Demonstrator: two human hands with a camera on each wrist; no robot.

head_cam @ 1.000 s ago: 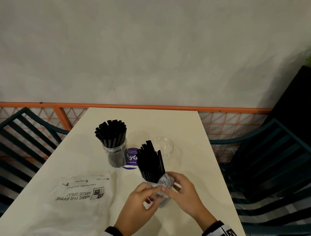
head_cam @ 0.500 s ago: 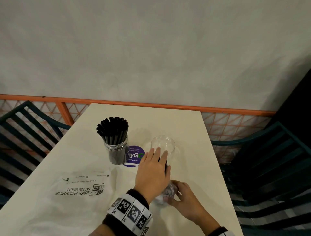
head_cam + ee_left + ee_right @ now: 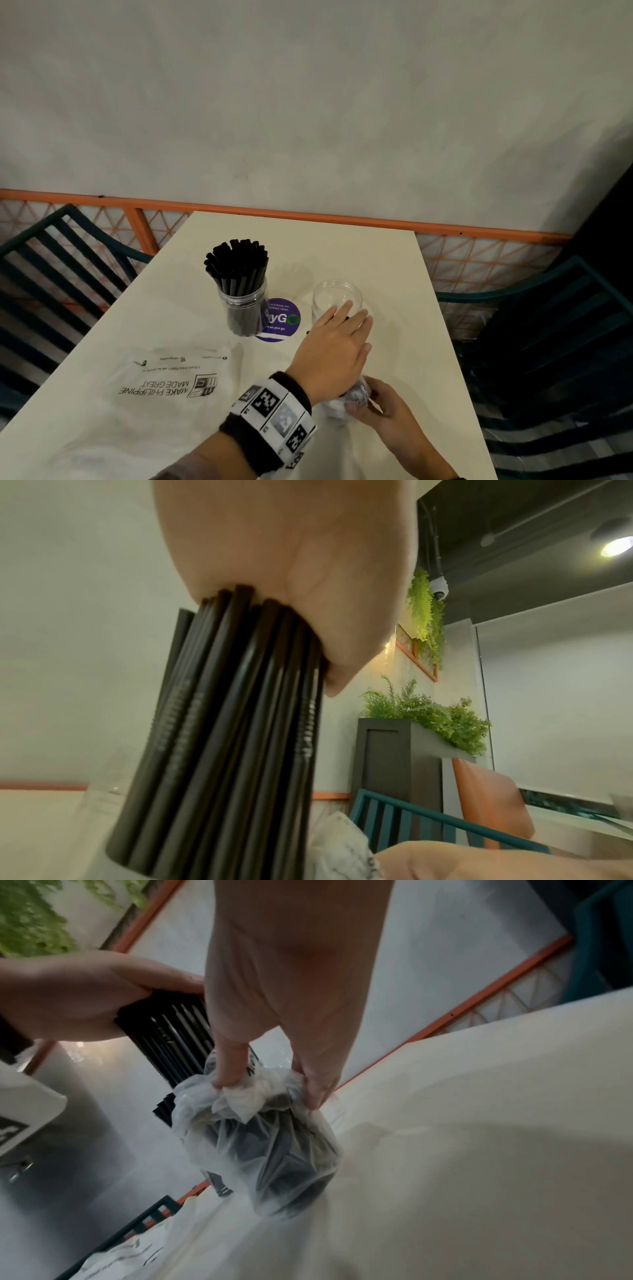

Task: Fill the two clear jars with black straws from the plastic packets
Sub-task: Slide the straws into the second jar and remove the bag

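A: Two jars on my feed. Filled jar (image 3: 244, 310) stands mid-counter, toward the left edge, packed with black straws (image 3: 236, 265); empty jar (image 3: 337, 301) stands to its right, purple sticker (image 3: 281, 319) between them.

B: Hands?

A: Left hand (image 3: 334, 353) is wrapped over the top of a straw bundle (image 3: 219, 737), fingers reaching toward the empty jar. Right hand (image 3: 385, 409) pinches the bunched plastic packet (image 3: 263, 1139) low on that bundle, near the counter's (image 3: 394, 267) near right edge.

B: Anything else?

A: One flat printed packet (image 3: 168, 383) lies by the near left edge.
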